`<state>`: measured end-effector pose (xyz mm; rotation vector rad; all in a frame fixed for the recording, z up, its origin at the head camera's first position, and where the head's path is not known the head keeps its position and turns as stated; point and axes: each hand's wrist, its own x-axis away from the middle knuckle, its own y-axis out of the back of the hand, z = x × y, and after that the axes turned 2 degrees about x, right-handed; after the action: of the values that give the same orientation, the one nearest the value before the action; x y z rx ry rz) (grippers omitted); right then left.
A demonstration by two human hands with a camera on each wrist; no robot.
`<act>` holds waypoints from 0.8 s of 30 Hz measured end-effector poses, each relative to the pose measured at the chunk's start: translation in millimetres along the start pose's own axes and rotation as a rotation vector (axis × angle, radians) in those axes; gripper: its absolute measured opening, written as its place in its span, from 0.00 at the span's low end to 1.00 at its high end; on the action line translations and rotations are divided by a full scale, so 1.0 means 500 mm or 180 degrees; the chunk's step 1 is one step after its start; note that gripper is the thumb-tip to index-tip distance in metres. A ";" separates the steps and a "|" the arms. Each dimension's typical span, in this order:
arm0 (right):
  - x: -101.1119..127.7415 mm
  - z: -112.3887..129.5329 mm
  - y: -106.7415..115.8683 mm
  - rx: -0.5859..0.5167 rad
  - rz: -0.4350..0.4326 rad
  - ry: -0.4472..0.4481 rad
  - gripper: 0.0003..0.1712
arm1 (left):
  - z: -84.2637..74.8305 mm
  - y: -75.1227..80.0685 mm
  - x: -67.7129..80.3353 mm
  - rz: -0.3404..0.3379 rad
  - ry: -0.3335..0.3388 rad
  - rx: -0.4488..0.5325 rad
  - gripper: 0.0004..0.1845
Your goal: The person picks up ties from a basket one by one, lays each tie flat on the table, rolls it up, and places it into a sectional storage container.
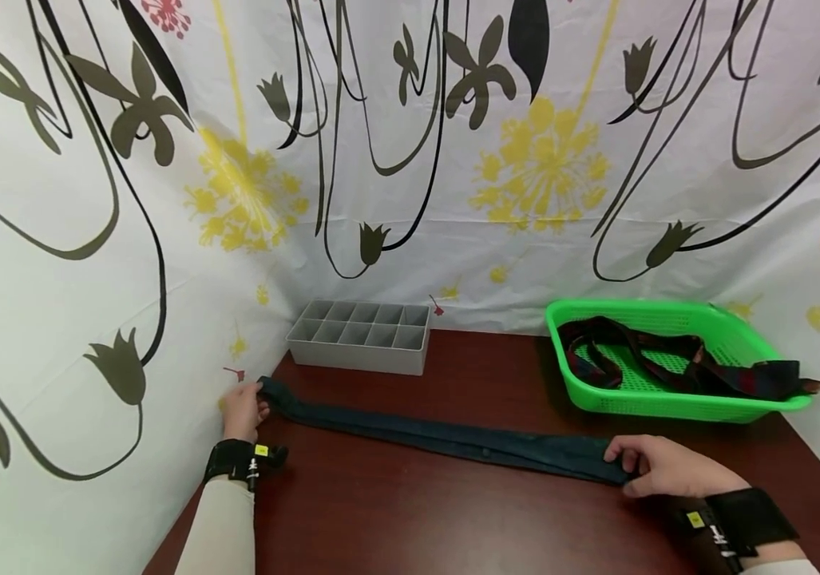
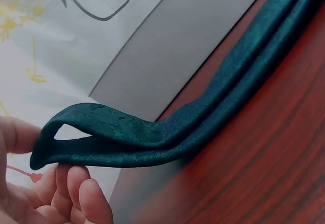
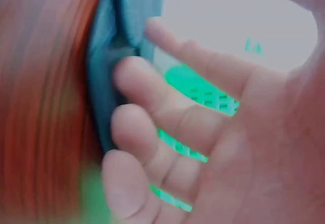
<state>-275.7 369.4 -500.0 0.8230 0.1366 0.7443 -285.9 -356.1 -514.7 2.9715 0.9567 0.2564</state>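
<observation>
A dark teal necktie (image 1: 453, 437), folded lengthwise, stretches across the brown table from left to right. At its narrow end, my left hand (image 1: 243, 409) pinches a folded loop between thumb and fingers, and that end is lifted in the left wrist view. My right hand (image 1: 675, 469) is at the wide end, its loosely bent fingers touching the fabric. In the right wrist view, the fingers (image 3: 134, 127) lie along the tie's edge, spread and blurred, with no firm grip showing.
Behind the tie's left half stands a grey divided box (image 1: 355, 357) with several compartments. A green plastic basket (image 1: 661, 405) at the back right holds dark patterned neckties (image 1: 733, 379), one end hanging over its rim. A flower-printed curtain (image 1: 410, 192) borders the table (image 1: 410, 519).
</observation>
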 end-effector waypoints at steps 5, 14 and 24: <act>-0.021 0.006 -0.013 0.0038 -0.0172 -0.0240 0.14 | 0.002 0.002 -0.009 0.0058 -0.0049 -0.0056 0.23; -0.006 -0.015 0.008 -0.0825 -0.0425 -0.0523 0.16 | -0.003 0.005 -0.013 0.0302 -0.0072 -0.0353 0.26; 0.021 -0.062 0.028 -0.0899 -0.0930 -0.1463 0.19 | 0.001 -0.005 -0.008 0.0383 -0.0281 -0.1011 0.25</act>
<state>-287.7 401.7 -509.7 0.6659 -0.2519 0.2775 -290.7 -356.3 -516.1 2.7245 0.6585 0.2497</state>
